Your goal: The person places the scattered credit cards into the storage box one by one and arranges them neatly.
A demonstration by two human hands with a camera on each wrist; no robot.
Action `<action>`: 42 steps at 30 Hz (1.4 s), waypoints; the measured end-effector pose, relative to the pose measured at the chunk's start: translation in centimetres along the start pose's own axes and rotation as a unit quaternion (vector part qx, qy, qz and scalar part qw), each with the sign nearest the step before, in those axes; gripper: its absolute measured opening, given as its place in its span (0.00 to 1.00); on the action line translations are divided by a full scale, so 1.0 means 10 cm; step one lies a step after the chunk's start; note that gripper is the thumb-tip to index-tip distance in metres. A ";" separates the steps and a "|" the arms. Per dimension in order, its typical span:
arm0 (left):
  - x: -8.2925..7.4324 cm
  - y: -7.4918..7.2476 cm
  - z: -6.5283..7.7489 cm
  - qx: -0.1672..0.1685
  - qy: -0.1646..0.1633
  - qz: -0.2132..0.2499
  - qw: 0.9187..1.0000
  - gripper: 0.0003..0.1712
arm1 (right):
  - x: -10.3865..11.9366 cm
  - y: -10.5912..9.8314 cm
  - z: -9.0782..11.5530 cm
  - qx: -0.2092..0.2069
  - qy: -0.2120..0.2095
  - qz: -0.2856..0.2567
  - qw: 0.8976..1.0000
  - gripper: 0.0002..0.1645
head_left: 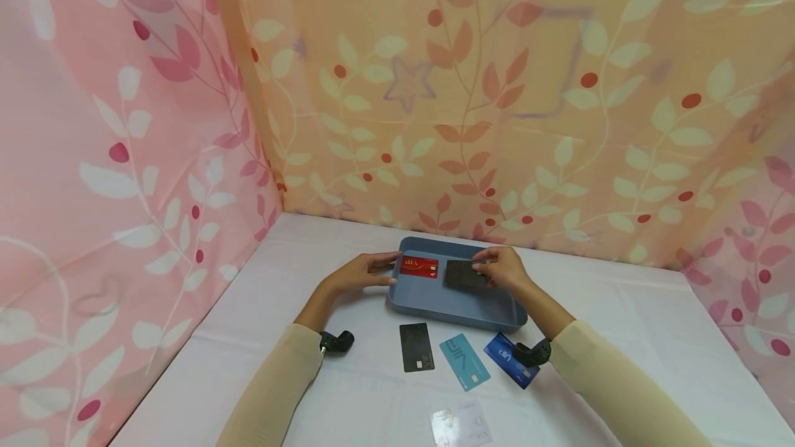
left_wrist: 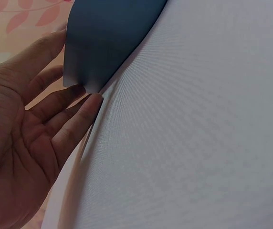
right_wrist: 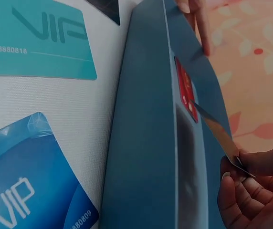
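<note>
A blue-grey tray [head_left: 435,301] stands on the white-covered table, with a red VIP card [head_left: 419,267] lying flat inside at its left. My right hand [head_left: 506,269] pinches a dark card [head_left: 461,276] by its right end, between thumb and fingers. The right wrist view shows that card tilted, held over the tray beside the red card. At the tray's left end, my left hand [head_left: 357,273] touches the outer wall with nearly straight fingers. From the left wrist view, its fingertips [left_wrist: 94,99] rest against the tray's lower edge.
In front of the tray lie a black VIP card [head_left: 417,347], a teal VIP card [head_left: 465,362] and a blue VIP card [head_left: 506,357], partly behind the right wrist camera. Nearer is a pale, translucent card [head_left: 461,425]. Patterned cloth [head_left: 404,88] hangs behind the table.
</note>
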State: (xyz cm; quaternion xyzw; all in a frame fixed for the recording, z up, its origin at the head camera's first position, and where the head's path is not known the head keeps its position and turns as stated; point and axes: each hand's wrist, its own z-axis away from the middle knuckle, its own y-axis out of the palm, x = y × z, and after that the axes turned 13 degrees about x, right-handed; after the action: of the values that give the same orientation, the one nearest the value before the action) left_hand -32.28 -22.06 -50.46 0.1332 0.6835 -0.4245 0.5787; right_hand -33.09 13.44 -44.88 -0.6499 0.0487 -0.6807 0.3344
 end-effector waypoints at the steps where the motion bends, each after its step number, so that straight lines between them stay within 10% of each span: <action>1: 0.00 0.00 0.00 0.000 0.000 0.001 1.000 0.43 | -0.01 0.01 -0.02 0.000 0.001 -0.003 1.000 0.13; 42: -0.06 0.07 -0.01 -0.005 -0.004 -0.006 1.000 0.43 | -0.19 0.12 -0.33 -0.012 0.046 0.059 0.997 0.10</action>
State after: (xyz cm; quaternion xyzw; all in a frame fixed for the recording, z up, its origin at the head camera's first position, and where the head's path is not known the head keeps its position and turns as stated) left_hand -31.67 -21.40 -50.26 0.1248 0.6843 -0.4252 0.5792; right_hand -35.81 12.29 -47.61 -0.6176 0.1103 -0.6885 0.3639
